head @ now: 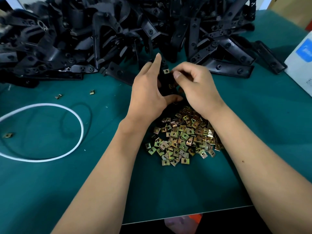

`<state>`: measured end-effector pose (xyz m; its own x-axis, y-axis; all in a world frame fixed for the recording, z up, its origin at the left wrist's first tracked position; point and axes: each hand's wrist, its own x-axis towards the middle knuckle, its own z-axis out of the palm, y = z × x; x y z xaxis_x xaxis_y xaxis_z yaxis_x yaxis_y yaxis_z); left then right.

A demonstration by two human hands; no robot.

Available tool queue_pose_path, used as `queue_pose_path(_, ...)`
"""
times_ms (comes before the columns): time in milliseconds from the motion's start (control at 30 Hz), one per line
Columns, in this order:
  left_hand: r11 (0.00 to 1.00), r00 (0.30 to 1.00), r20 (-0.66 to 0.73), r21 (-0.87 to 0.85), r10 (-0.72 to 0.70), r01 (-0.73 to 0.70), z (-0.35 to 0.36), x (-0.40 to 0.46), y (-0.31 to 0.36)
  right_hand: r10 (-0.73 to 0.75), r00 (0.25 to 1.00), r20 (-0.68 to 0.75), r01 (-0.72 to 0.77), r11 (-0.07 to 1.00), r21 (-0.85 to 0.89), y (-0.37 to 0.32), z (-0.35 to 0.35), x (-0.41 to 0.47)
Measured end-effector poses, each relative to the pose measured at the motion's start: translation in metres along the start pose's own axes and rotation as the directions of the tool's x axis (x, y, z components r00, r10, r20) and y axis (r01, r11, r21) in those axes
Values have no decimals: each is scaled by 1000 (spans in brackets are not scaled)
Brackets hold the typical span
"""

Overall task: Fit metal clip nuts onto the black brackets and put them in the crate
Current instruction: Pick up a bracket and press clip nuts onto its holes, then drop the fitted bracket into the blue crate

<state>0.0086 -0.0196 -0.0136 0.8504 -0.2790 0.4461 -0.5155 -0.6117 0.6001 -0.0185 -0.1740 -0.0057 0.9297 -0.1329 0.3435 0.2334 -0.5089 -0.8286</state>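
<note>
My left hand (148,92) grips a black bracket (166,81) upright above the green table, index finger stretched along its far side. One metal clip nut (166,71) sits on the bracket's top end. My right hand (194,85) has its fingers curled against the bracket, pinching at a second clip nut (171,86) lower down, mostly hidden. A heap of loose brass-coloured clip nuts (184,137) lies just below my wrists. A big pile of black brackets (118,34) fills the back of the table. No crate is in view.
A white cord loop (81,125) and a thin black cable lie at the left. Stray clip nuts (92,92) lie near them. A white and blue box (302,59) stands at the right edge. The table's front edge (185,215) runs below my forearms.
</note>
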Motion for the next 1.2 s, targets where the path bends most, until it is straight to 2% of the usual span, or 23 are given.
queue_pose_path(133, 999, 999, -12, -10, -35, 35, -2, 0, -1, 89, 995, 46, -91, 995, 45, -2, -3, 1)
queue_pose_path(333, 993, 999, -38, 114, -30, 34, 3, -2, 6, 27, 999, 16, -25, 990, -138, -6, 2, -5)
queue_pose_path(433, 985, 1000, -24, 172, -21, 25, 4, -2, 11, 36, 999, -16, -38, 988, -152, -10, 0, -5)
queue_pose_path(567, 962, 1000, -17, 272, 6, -2, 4, -1, 28, 31, 997, -65, -47, 967, -252, -17, -5, -7)
queue_pose_path(667, 940, 998, 11, 335, 66, -65, 4, -1, 54, 19, 993, -119, -50, 965, -259, -19, -23, -17)
queue_pose_path(800, 932, 981, 69, 307, 179, -192, 19, -1, 110, 40, 973, -227, -82, 980, -180, -16, -74, -43)
queue_pose_path(900, 902, 942, 134, 276, 306, -333, 52, -3, 170, 98, 897, -431, -136, 989, -58, -9, -124, -69)
queue_pose_path(1000, 844, 878, 192, 247, 439, -476, 91, -14, 236, 93, 768, -633, -155, 987, -43, 5, -181, -106)
queue_pose_path(1100, 756, 781, 251, 207, 573, -621, 134, -40, 302, 131, 610, -782, -227, 974, -14, 24, -242, -160)
queue_pose_path(1200, 659, 649, 312, 90, 694, -747, 186, -87, 363, 180, 486, -855, -385, 923, -24, 39, -294, -232)
